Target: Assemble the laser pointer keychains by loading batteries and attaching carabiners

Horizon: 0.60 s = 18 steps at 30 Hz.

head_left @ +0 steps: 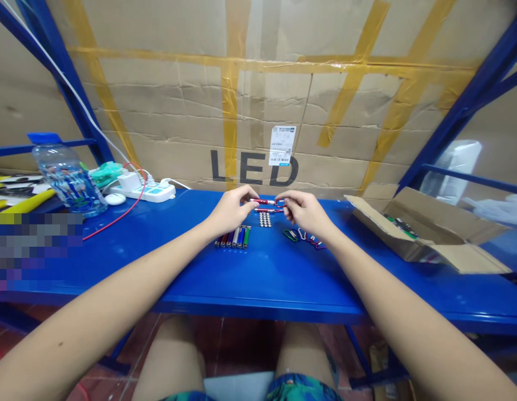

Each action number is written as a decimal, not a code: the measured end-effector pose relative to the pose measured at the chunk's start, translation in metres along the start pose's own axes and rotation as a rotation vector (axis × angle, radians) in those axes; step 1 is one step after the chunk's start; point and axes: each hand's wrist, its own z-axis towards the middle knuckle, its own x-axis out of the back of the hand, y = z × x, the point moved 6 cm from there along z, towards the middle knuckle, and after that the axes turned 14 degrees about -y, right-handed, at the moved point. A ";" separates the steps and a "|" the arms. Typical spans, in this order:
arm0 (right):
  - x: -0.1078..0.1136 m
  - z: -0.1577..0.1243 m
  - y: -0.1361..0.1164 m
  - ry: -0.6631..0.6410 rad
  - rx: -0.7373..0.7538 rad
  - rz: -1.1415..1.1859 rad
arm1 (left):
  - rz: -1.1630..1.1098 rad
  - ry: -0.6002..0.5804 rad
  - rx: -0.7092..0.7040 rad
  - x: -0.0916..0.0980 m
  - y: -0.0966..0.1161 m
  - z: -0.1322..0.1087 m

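My left hand [235, 210] has thumb and fingers closed on the left end of a slim red keychain flashlight [261, 201], a metal tube with a silver section. At its other end my right hand [303, 210] pinches a small carabiner [280, 203], partly hidden by the fingers. Just below, a second red flashlight [264, 210] lies crosswise on the blue table. Silver button cells [264, 219] stand in neat rows under it. Several coloured metal tubes [232, 238] are lined up near my left wrist. Green, blue and red carabiners [302, 235] lie by my right wrist.
An open cardboard box [409, 245] with small items inside stands on the right. To the left are a water bottle [68, 175], a white power strip [152, 192] and a red cable [116, 218]. A large cardboard sheet [183, 111] rises behind the table [242, 284].
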 end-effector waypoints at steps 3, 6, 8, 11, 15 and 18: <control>0.000 0.000 -0.002 0.003 0.043 -0.100 | 0.007 -0.002 -0.008 0.000 -0.001 0.000; 0.001 0.000 -0.004 -0.009 0.028 -0.109 | -0.022 -0.001 -0.011 0.001 -0.004 0.000; 0.002 -0.002 -0.009 -0.009 0.026 -0.137 | -0.058 0.000 -0.016 0.001 -0.005 0.000; 0.000 -0.004 -0.019 -0.029 0.061 -0.174 | -0.085 0.005 -0.048 0.000 0.000 -0.001; -0.018 -0.007 -0.026 -0.256 0.109 -0.048 | -0.015 -0.001 -0.115 -0.005 0.015 -0.003; -0.026 -0.008 -0.025 -0.358 0.096 0.015 | 0.039 -0.029 -0.156 -0.012 0.022 -0.002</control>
